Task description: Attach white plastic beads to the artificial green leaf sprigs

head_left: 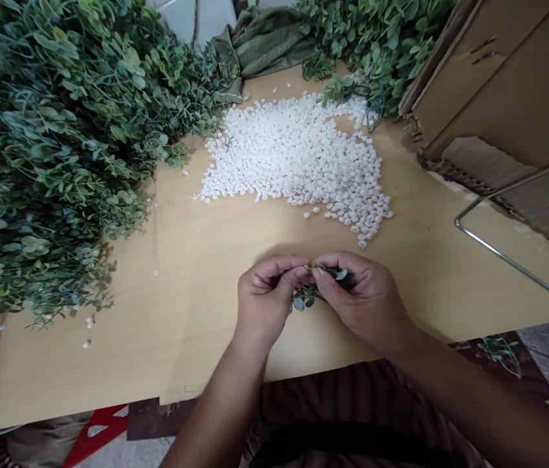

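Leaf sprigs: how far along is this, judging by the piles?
Possibly done: a big heap of green sprigs lies at the left; whether they are finished cannot be told. In hand: the left hand and right hand pinch one small leafy sprig between them over the table. Left: a wide pile of white beads and another sprig heap behind.

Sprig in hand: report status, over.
Left hand and right hand both pinch one small leafy sprig. White bead pile beyond. Nothing between.

Craft workshop: heaped artificial foliage [45, 143], white beads [298, 156]
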The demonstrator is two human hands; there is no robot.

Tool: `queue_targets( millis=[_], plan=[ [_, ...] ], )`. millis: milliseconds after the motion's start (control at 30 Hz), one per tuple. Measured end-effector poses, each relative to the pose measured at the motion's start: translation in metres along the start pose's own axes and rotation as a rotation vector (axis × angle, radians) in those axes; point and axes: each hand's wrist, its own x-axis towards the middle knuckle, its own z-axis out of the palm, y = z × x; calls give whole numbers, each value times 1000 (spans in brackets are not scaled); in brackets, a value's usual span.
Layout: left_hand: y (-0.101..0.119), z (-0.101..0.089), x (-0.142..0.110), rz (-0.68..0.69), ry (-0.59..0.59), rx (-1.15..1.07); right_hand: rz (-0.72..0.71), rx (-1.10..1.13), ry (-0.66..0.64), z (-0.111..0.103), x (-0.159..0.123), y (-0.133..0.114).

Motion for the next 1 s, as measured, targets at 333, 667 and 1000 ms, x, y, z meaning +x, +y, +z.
queue_targets(
  millis=[333,667,1000],
  plan=[
    [-4,4,-5,96,68,8,29,32,-5,-1,1,-1],
    [-4,4,-1,89,17,-18,15,52,-1,-2,-1,2],
    [0,-3,-1,12,-41,-52,51,111,-29,-2,2,1]
  ],
)
